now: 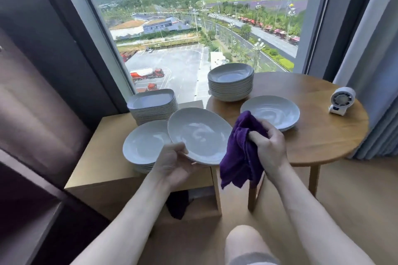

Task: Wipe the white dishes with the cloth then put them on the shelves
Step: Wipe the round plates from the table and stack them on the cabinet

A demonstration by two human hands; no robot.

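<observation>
— What fills the view?
— A tall window (193, 28) at the back. Below it are a round wooden table (323, 140) on the right and a low wooden cabinet (101, 157) on the left, the two just beside each other.
— And the dishes?
— There are four lots of white ones. On the table, a tall round stack (230, 86) stands at the far edge and a short pile (271, 112) lies nearer. On the cabinet, a stack of squarish dishes (153, 104) stands at the back and a stack of round plates (143, 144) at the front.
— Which one is in hand?
— A single white dish (198, 133), tilted and in the air over the cabinet's right end. Its left rim overlaps the round plates below.
— How is it held?
— The left hand (174, 163) pinches its near rim, with the thumb on top and the fingers curled underneath, mostly hidden.
— The other hand?
— The right hand (269, 146) is closed in a fist round a bunched purple cloth (239, 155), which hangs down at the dish's right rim. I cannot tell whether cloth and dish touch.
— Anything smaller?
— A little white fan (341, 101) at the table's right edge, well apart from the plates.
</observation>
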